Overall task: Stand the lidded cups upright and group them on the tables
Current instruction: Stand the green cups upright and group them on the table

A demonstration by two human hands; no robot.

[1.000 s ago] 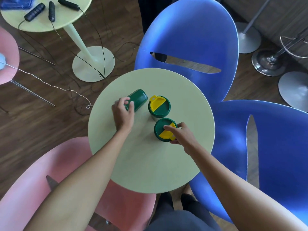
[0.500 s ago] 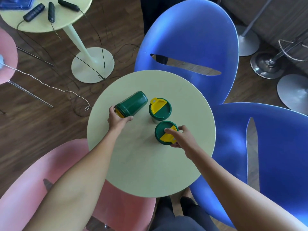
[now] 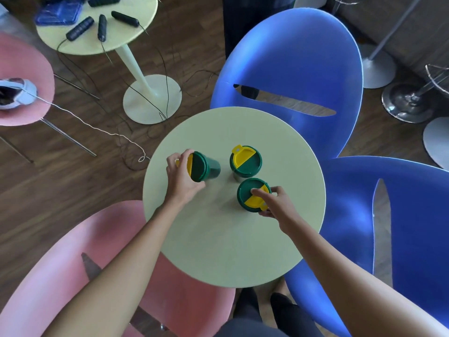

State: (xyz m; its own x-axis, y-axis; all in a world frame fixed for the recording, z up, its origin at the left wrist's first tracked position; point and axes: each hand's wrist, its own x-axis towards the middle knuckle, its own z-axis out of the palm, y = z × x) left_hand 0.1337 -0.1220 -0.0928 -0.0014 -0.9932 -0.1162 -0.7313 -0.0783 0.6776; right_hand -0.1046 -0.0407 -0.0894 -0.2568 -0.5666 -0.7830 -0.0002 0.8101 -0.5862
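A round table sits under both hands, and three green cups with green and yellow lids are on it. The left hand is wrapped around the lid end of the tilted cup. This cup leans over, with its lid facing the hand and its bottom pointing away toward the middle of the table. You cannot tell if its bottom touches the table. The right hand grips the near cup from the right side, with fingers curled around the rim and one fingertip resting on top of the lid. This cup stands up straight. Between the two hands and a bit farther away stands the far cup, also upright, with nobody touching it. It is just beside the near cup, and the tilted cup is near it on the left. Beyond the right hand is a blue chair, and another blue seat is out to the right of the right arm. A pink chair is under the left arm. Far past the left hand is a second table with dark sticks and wires on it, and a thin white wire runs across the wood floor.
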